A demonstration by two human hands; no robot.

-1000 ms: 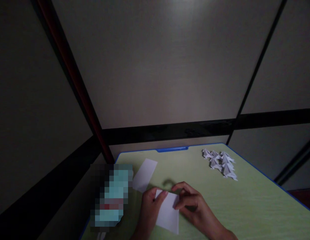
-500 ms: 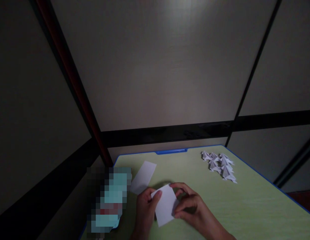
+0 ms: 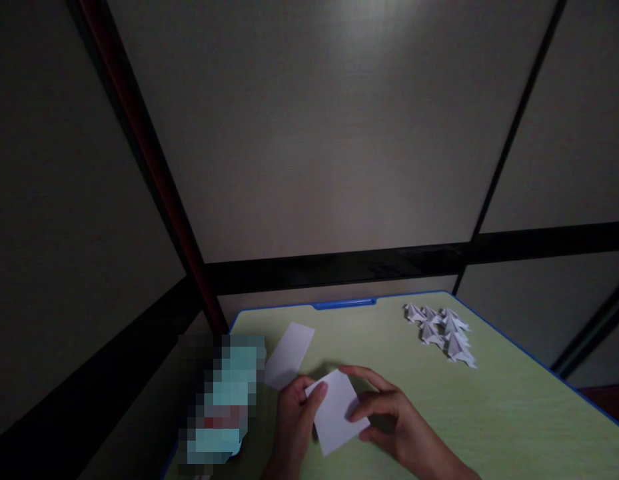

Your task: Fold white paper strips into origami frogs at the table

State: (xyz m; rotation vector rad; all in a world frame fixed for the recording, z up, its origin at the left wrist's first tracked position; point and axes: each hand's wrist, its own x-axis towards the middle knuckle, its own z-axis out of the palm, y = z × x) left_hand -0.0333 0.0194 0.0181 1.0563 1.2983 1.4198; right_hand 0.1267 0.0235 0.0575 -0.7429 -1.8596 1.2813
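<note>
A small square of white paper [image 3: 338,417] is held above the table between my two hands. My left hand [image 3: 298,417] grips its left corner, thumb lying on top and the other fingers curled beneath. At the right side, my right hand [image 3: 389,413] has one fingertip at the paper's far corner, another on its face, and a lower digit by the right corner. What the paper's underside looks like is hidden.
A flat white paper sheet [image 3: 290,355] lies beyond my left hand. Several folded white paper pieces [image 3: 430,332] are grouped at the back right. A blurred pale-teal object [image 3: 232,387] sits at the left of the blue-edged green table [image 3: 494,407]. Panelled wall [image 3: 334,153] stands behind.
The paper's right corner now shows flat and extends further right, where it was covered by my right fingers. My right fingers have spread slightly. The whole view has shifted a little.
</note>
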